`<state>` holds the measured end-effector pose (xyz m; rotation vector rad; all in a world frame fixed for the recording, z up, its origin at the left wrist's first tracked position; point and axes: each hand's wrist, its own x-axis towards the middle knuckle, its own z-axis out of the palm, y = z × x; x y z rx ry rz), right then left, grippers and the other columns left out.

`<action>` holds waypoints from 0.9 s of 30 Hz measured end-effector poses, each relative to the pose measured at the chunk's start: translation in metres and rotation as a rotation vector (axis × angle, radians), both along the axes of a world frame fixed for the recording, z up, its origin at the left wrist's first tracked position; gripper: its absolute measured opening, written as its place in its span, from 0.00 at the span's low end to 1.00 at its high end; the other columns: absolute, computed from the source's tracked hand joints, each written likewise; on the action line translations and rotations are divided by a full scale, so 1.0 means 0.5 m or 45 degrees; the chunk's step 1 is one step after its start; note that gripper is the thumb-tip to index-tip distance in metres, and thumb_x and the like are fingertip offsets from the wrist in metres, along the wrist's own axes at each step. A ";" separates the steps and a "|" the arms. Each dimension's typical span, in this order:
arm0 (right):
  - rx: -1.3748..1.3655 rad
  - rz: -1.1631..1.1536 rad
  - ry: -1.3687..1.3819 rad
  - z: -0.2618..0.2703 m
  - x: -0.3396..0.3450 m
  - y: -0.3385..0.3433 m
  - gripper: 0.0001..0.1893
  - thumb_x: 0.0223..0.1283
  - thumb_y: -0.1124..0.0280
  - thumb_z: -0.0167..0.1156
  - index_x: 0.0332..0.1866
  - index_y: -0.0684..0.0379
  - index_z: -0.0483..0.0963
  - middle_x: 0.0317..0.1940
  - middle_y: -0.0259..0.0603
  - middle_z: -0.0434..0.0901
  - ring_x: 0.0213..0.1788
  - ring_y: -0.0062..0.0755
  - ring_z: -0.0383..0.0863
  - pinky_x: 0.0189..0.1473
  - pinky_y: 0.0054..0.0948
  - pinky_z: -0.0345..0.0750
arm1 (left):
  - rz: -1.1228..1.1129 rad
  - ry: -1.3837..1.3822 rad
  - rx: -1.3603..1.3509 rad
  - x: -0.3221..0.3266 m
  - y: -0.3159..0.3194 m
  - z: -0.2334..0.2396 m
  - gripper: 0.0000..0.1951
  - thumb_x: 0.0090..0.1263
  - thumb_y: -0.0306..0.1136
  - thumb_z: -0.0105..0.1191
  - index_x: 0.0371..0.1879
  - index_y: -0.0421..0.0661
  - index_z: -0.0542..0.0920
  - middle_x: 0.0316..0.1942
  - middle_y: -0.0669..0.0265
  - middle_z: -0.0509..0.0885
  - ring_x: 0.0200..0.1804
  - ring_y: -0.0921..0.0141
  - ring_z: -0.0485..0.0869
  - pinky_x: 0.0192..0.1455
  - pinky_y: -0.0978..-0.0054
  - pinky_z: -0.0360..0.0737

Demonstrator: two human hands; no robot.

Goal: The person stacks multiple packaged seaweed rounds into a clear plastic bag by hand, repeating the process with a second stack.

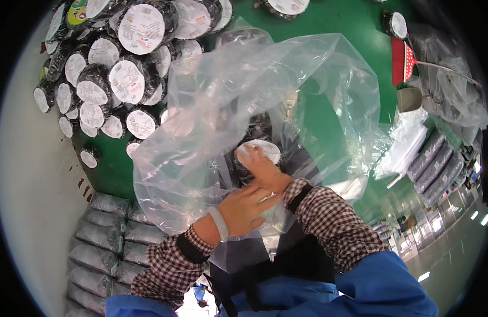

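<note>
In the middle of the view, a large clear plastic bag [339, 87] lies spread out, its opening toward me. A black plastic-wrapped package with a round white label [271, 149] sits at the bag, and dark wrapped goods show beyond it through the film. My right hand [265, 168] reaches over this package, its blurred fingertips at the label; whether it grips is hidden. Just nearer to me, my left hand [244, 212] is held low over the bag's near edge with fingers apart, a pale bangle [218, 224] on its wrist.
Many black wrapped packages with white labels [127, 81] are heaped at the left on the green floor [121, 168]. Stacked filled bags [99, 235] stand along the wall at lower left. At right are a red broom [402, 61], a dustpan [409, 99], and wrapped grey rolls [440, 172].
</note>
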<state>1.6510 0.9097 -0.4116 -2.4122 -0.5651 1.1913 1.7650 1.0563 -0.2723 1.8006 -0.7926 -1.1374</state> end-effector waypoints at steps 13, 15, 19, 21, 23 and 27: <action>-0.150 0.151 0.615 -0.028 0.011 0.003 0.55 0.36 0.49 0.75 0.72 0.46 0.52 0.73 0.45 0.49 0.68 0.82 0.44 0.62 0.78 0.45 | 2.705 0.342 1.126 0.347 0.442 -0.371 0.24 0.58 0.42 0.68 0.47 0.39 0.76 0.48 0.57 0.80 0.46 0.68 0.79 0.49 0.71 0.75; -0.125 0.130 0.652 -0.031 0.026 0.006 0.56 0.35 0.48 0.75 0.72 0.45 0.51 0.73 0.45 0.49 0.69 0.81 0.43 0.61 0.79 0.44 | 2.731 0.799 0.625 0.283 0.510 -0.494 0.28 0.57 0.48 0.67 0.49 0.41 0.77 0.48 0.60 0.81 0.45 0.67 0.79 0.48 0.69 0.76; -0.159 0.103 0.551 -0.038 -0.006 -0.010 0.57 0.33 0.44 0.75 0.72 0.45 0.51 0.73 0.45 0.48 0.69 0.80 0.42 0.62 0.79 0.42 | 2.858 1.185 -0.018 0.302 0.420 -0.478 0.30 0.57 0.53 0.65 0.54 0.46 0.77 0.48 0.63 0.82 0.45 0.62 0.80 0.48 0.63 0.78; -0.188 0.126 0.573 -0.036 0.006 0.001 0.58 0.31 0.45 0.75 0.72 0.44 0.51 0.73 0.45 0.48 0.70 0.79 0.43 0.61 0.78 0.43 | 2.712 1.472 -0.281 0.253 0.458 -0.462 0.29 0.59 0.51 0.64 0.55 0.47 0.76 0.50 0.62 0.81 0.47 0.60 0.79 0.50 0.60 0.78; -0.241 0.156 0.612 -0.033 0.014 0.001 0.58 0.31 0.45 0.75 0.73 0.44 0.51 0.73 0.45 0.48 0.70 0.79 0.43 0.61 0.78 0.44 | 2.809 1.270 -0.404 0.224 0.439 -0.417 0.29 0.62 0.53 0.59 0.58 0.48 0.74 0.53 0.61 0.80 0.51 0.57 0.78 0.57 0.53 0.76; -0.225 0.165 0.569 -0.028 -0.002 -0.005 0.58 0.31 0.45 0.76 0.72 0.44 0.52 0.73 0.45 0.49 0.69 0.79 0.45 0.60 0.78 0.45 | 2.427 0.982 -0.680 0.280 0.448 -0.475 0.32 0.72 0.58 0.40 0.68 0.50 0.62 0.65 0.60 0.70 0.66 0.60 0.68 0.70 0.54 0.62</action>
